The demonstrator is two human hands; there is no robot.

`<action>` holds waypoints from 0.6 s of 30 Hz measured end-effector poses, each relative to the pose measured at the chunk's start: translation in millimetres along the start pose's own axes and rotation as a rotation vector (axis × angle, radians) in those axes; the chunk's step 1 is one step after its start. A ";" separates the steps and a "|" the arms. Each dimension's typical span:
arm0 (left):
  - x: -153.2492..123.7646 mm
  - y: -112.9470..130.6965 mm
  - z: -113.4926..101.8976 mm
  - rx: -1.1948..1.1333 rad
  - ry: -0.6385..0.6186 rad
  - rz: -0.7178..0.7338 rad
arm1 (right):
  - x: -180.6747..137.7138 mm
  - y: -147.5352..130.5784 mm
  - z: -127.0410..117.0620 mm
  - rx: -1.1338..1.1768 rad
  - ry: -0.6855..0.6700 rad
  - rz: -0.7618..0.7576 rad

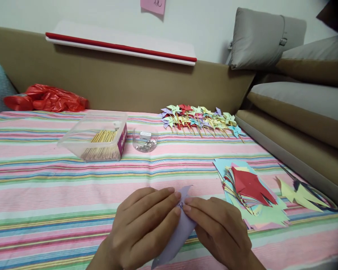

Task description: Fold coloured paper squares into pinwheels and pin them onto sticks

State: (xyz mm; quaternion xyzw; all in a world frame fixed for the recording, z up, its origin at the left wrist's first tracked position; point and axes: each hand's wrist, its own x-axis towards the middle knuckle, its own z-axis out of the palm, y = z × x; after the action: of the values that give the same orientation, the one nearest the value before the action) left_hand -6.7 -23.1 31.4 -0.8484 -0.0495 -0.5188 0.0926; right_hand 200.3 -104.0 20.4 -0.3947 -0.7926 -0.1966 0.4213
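Both of my hands close on a piece of lilac paper (pixel 178 237) just above the striped cloth. My left hand (pixel 146 221) presses its fingertips on the paper's left side. From the right, my right hand (pixel 218 227) pinches it near the middle, where a small dark spot shows between the fingers. The paper is curled, one pointed corner sticking up and the rest slanting down to the lower left. My thumbs and the paper's underside are mostly hidden. To the right lies a stack of cut paper pieces (pixel 250 183) with a red one on top.
Finished paper pinwheels (pixel 197 120) on sticks lie at the back. A clear plastic box (pixel 73 138) of wooden sticks and a round container (pixel 145 140) of small metal pieces stand left of centre. Scissors (pixel 315 191) lie at right beside yellow paper (pixel 295 195); cushions (pixel 293 135) line that edge.
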 end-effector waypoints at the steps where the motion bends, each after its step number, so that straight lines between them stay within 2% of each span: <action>1: 1.1 0.2 -0.1 0.020 0.002 0.008 | -1.9 0.0 -0.4 0.001 -0.012 -0.008; 7: 0.7 1.3 -1.8 0.073 -0.085 0.022 | -2.4 0.8 -2.1 0.001 -0.036 -0.014; 12: -0.1 1.3 -2.8 0.103 -0.058 0.041 | -3.4 3.1 -3.2 -0.006 -0.032 -0.054; 18: -3.3 -0.6 -6.0 0.020 -0.150 -0.014 | 4.4 1.4 0.5 0.053 0.027 0.013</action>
State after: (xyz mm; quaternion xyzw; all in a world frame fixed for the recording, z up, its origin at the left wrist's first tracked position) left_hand -13.5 -23.7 31.1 -0.8836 -0.0675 -0.4538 0.0936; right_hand 199.7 -100.8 23.8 -0.3858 -0.7893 -0.1782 0.4432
